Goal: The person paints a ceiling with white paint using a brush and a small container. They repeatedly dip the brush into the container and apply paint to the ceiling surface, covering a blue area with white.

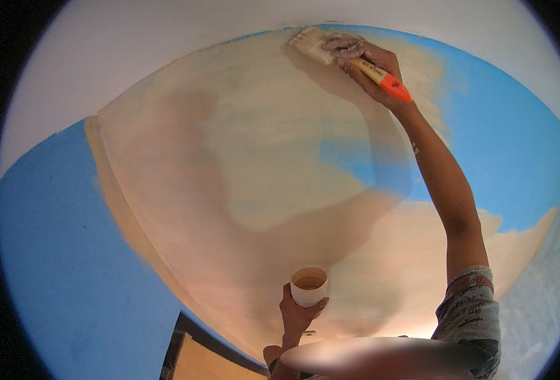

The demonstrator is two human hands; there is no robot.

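Note:
High on the wall, my right hand [372,69] is closed round a paintbrush [384,81] with a pale wooden handle and an orange-red tip. The wide bristles [311,45] are coated in cream paint and touch the wall [273,139] just below the ceiling line. White paint smears cover the fingers. Low in the middle, my left hand [300,315] grips a white cup [310,292] by its lower part, upright. Brownish liquid shows inside the cup. Cream paint covers most of the wall, with bright blue [502,120] showing on the right.
The white ceiling [166,44] meets the wall along its top edge. A blue wall [52,240] adjoins at the left, its corner edged with cream. A door-like wooden panel [207,361] with a dark frame stands at lower left. Pale bluish wall [540,316] lies at right.

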